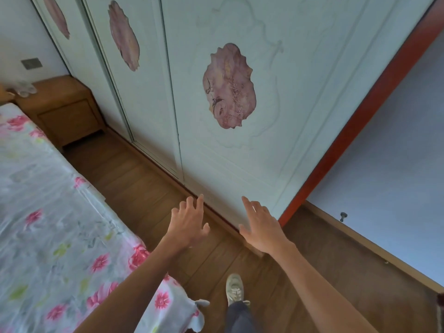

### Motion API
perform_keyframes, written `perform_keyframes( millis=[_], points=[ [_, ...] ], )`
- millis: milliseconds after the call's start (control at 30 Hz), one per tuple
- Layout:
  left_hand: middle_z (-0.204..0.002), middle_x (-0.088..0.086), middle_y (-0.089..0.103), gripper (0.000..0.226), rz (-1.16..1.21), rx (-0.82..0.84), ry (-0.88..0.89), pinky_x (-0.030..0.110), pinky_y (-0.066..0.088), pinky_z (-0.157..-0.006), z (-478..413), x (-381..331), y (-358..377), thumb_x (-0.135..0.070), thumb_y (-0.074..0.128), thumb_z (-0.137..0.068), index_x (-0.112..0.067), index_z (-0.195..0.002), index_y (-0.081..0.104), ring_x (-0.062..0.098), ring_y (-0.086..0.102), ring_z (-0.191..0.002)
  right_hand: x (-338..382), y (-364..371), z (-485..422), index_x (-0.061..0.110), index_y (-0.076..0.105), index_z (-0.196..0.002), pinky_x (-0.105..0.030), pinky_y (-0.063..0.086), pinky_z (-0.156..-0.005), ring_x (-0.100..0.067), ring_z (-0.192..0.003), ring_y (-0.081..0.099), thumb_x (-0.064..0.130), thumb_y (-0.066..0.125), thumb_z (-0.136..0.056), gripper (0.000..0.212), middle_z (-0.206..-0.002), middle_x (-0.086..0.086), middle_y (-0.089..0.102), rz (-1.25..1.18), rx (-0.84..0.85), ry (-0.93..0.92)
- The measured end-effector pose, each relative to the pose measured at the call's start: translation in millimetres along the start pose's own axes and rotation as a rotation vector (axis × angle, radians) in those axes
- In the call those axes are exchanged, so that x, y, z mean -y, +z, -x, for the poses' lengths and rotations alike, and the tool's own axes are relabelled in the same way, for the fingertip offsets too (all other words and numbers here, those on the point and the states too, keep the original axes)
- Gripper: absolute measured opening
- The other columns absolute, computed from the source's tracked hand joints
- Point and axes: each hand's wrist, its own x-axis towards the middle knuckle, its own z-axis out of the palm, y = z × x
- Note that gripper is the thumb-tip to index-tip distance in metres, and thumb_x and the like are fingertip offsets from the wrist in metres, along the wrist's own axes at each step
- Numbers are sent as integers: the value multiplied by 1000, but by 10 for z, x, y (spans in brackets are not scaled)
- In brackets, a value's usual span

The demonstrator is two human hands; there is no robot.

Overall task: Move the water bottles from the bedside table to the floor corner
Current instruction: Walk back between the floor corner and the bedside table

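Note:
Clear water bottles lie in a small cluster on top of the wooden bedside table at the far left, next to the bed. My left hand and my right hand are stretched out in front of me over the floor, far from the table. Both hands are empty with fingers spread and relaxed. The right hand's fingertips reach in front of the wardrobe's lower edge.
A bed with a floral cover fills the left side. Pale wardrobe doors with pink oval panels run along the narrow wooden floor strip. A red frame and a blue wall stand right. My shoe is on the floor.

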Motion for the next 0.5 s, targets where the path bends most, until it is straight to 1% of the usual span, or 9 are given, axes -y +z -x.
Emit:
perform_keyframes(
  millis=[133,267,500],
  points=[
    [-146,13,35,84,-10,6,-76,47,40,-104,-453,3,-45,-50,49,-88,-14,-152,7,30,43,-129,-185,-90,-560,23,2,-155,-40,47,-104,-28,-137,40,46,46,-98,75,-156,-7,25,-1,30,-54],
    [-146,13,35,83,-3,10,-130,47,39,-105,-966,-28,-150,-50,47,-88,-15,-152,7,31,42,-130,-394,-289,-1125,21,4,-155,-39,50,-98,-26,-132,42,41,45,-98,73,-154,-6,27,-5,60,-120],
    [-146,9,36,81,22,-55,-287,46,39,-105,-1581,97,-303,-52,48,-88,-18,-151,10,27,42,-130,-580,-540,-1996,18,8,-154,-43,49,-92,-28,-125,41,38,44,-97,70,-148,-6,32,11,131,-205]
  ],
)
